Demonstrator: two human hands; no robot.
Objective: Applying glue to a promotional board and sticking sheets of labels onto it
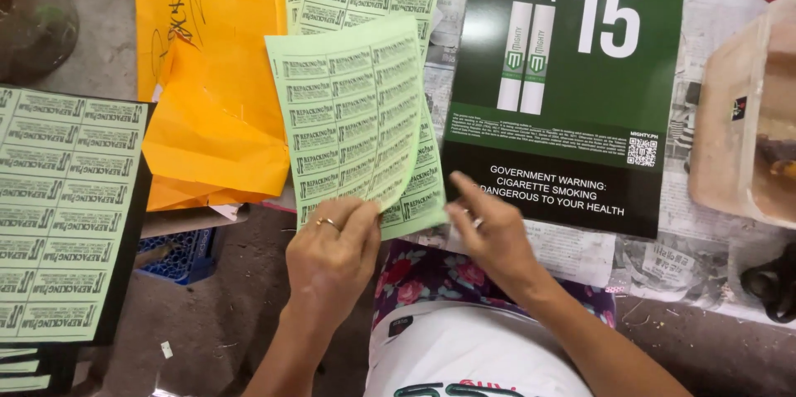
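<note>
Left hand point(330, 252) pinching bottom edge of pale green printed label sheet point(352, 119); sheet's long axis running toward 12 o'clock. Right hand point(491, 231) nearing sheet's corner at 3 o'clock, fingers loosely spread, holding nothing.

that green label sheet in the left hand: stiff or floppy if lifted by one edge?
Likely floppy: the green label sheet already bows where the left hand pinches its lower edge. Probably very light, being thin paper. Its layers may slide apart; a second sheet fans out beside the right hand.
</note>
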